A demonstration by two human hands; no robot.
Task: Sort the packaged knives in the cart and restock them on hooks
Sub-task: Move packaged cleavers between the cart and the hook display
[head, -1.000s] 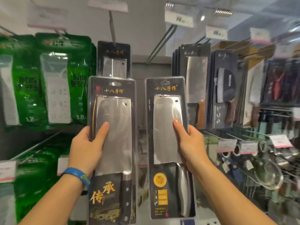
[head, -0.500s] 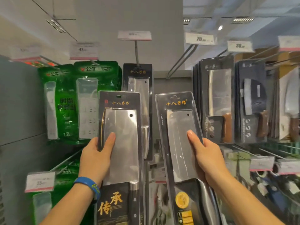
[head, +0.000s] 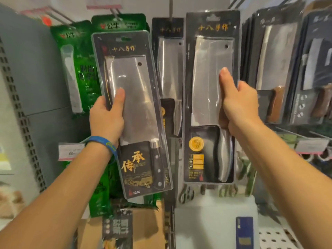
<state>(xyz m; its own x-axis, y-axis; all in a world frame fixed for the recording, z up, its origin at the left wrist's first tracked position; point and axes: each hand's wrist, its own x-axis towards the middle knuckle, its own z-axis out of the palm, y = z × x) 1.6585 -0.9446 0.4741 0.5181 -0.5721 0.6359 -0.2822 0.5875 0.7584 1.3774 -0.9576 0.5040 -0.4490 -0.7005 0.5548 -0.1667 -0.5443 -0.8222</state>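
My left hand grips a blister-packed cleaver with a black riveted handle, thumb across the blade, the pack tilted slightly left at the top. My right hand grips a second packaged cleaver with a steel handle, held upright and higher, its hang hole near the top. Between the two packs a matching cleaver pack hangs on a metal hook.
Green packaged goods hang at the left beside a grey upright panel. More knife packs fill hooks at the right. Below stand a cardboard box, a white box and price tags.
Both packs have risen and come closer to the hooks; the right one rose more, up beside the hanging cleaver pack. The view has tilted downward.
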